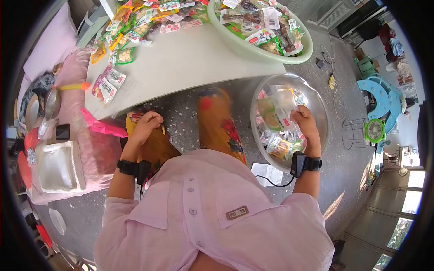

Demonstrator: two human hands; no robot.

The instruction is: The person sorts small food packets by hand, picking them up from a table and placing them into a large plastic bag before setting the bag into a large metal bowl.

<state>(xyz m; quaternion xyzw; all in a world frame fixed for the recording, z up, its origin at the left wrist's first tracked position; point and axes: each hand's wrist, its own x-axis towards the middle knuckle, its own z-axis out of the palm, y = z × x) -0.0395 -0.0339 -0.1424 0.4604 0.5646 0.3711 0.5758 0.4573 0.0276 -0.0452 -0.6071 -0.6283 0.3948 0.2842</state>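
Observation:
My right hand (305,121) is closed on the edge of a clear and green snack packet (275,113), which is slightly blurred and over the metal basin (322,101). Inside that basin lie several small snack packets (278,147). My left hand (148,126) is above my left thigh, below the table's front edge. Its fingers are curled, and a thin yellow strip shows just under them; I cannot tell what it belongs to. Closest to this hand is a bright pink sheet (101,124) hanging at the table's corner.
On the white table (181,67) are a heap of colourful packets (135,31), two pouches (108,85) and a green tub (308,47) full of packets. A pink-covered seat (97,153) at left bears a phone (63,132) and white tray (58,167). A green fan (375,130) stands right.

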